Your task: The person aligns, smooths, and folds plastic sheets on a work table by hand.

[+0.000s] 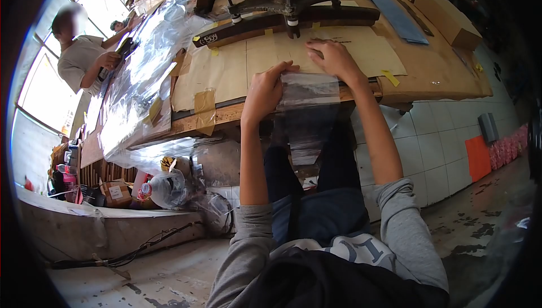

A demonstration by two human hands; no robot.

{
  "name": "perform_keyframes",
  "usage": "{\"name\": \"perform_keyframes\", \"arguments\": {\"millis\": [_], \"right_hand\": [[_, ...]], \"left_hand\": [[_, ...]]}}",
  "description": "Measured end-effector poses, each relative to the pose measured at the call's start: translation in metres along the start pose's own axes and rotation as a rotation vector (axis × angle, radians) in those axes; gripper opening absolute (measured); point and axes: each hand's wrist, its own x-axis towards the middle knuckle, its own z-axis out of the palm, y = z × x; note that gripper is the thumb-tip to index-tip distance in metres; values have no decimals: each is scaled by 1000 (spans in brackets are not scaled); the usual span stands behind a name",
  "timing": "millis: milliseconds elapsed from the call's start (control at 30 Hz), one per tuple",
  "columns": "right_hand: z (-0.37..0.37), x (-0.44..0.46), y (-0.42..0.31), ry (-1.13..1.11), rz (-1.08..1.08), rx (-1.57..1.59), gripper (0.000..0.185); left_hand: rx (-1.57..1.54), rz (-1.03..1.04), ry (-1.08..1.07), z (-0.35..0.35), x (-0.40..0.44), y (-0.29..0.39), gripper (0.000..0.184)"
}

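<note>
A stack of thin clear plastic sheets [310,96] hangs over the table's front edge, between my forearms and above my lap. My left hand [264,90] is closed at the top left corner of the plastic, fingers curled and pointing right. Beyond its upper right corner, my right hand [330,58] lies on the pale board [226,73] with its fingers stretched out. Just past my hands stands a dark metal clamp [288,0] on a long curved bar [248,34], with bits of yellow tape around it.
Brown tape [204,110] sticks to the table's front edge. Crumpled clear plastic film [141,82] covers the table's left side, where another person [84,59] stands. A blue strip [389,9] and a cardboard box [446,17] lie at the right. Below left is a large plastic bottle [166,189].
</note>
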Motion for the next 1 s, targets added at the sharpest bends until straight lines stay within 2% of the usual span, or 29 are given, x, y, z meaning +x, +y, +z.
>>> {"name": "perform_keyframes", "arguments": {"millis": [133, 233, 633, 833, 1000], "right_hand": [[0, 0, 1, 9, -11, 7, 30], [1, 1, 2, 3, -10, 2, 30], [1, -1, 1, 13, -15, 5, 30], [2, 0, 2, 6, -2, -4, 30], [-8, 1, -5, -106, 42, -12, 34]], "left_hand": [[-3, 7, 9, 0, 0, 1, 36], [39, 105, 44, 2, 0, -10, 41], [44, 56, 49, 0, -1, 0, 40], [57, 95, 50, 1, 0, -4, 41], [52, 90, 49, 1, 0, -4, 41]]}}
